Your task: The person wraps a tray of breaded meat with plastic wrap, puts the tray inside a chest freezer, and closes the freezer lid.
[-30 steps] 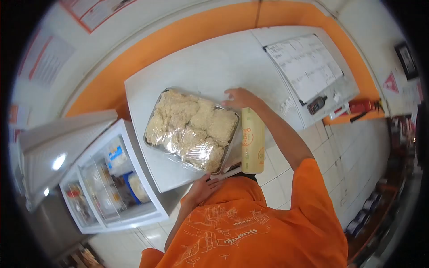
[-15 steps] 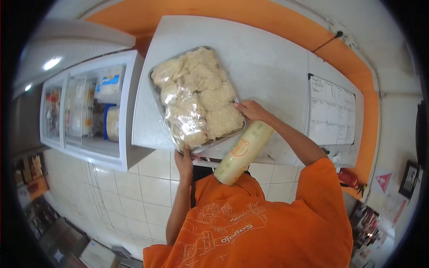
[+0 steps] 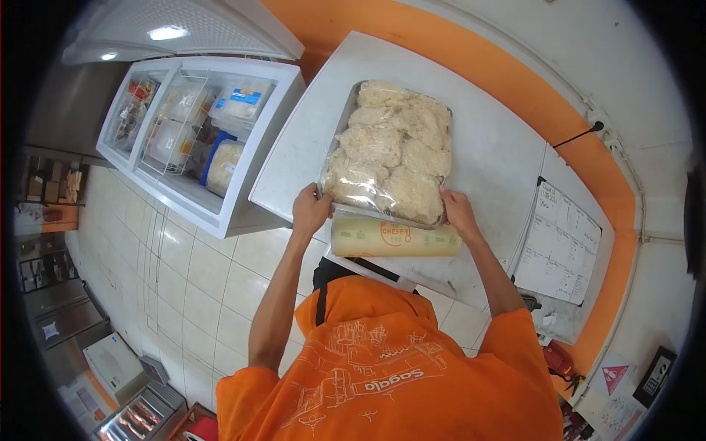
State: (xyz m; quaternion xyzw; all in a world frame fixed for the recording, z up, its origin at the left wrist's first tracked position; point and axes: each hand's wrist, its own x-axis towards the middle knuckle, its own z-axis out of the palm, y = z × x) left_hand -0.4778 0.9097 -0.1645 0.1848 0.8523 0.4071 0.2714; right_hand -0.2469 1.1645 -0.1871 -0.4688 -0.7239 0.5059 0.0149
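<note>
A metal-looking tray (image 3: 345,120) lies on a white surface, filled with several pale breaded pieces (image 3: 371,147) under shiny cling film. My left hand (image 3: 312,211) is closed on the tray's near left corner, thumb on top. At the near right corner, my right hand (image 3: 457,212) grips the rim with the fingers curled at its side. Between my wrists, just in front of the tray, a thick yellowish cling film roll (image 3: 397,239) with orange lettering lies crosswise near the surface's edge. Neither hand is on the roll.
To the left stands an open chest freezer (image 3: 239,213) with bagged food and plastic boxes (image 3: 239,106) inside. A written whiteboard (image 3: 562,242) lies to the right. A red fire extinguisher (image 3: 560,361) is beyond my right elbow. An orange band (image 3: 471,55) runs along the back wall.
The tray has turned from slanted to nearly square with me. The roll has gone from leaning against my body to lying crosswise. My right hand moved from the tray's side to its near corner.
</note>
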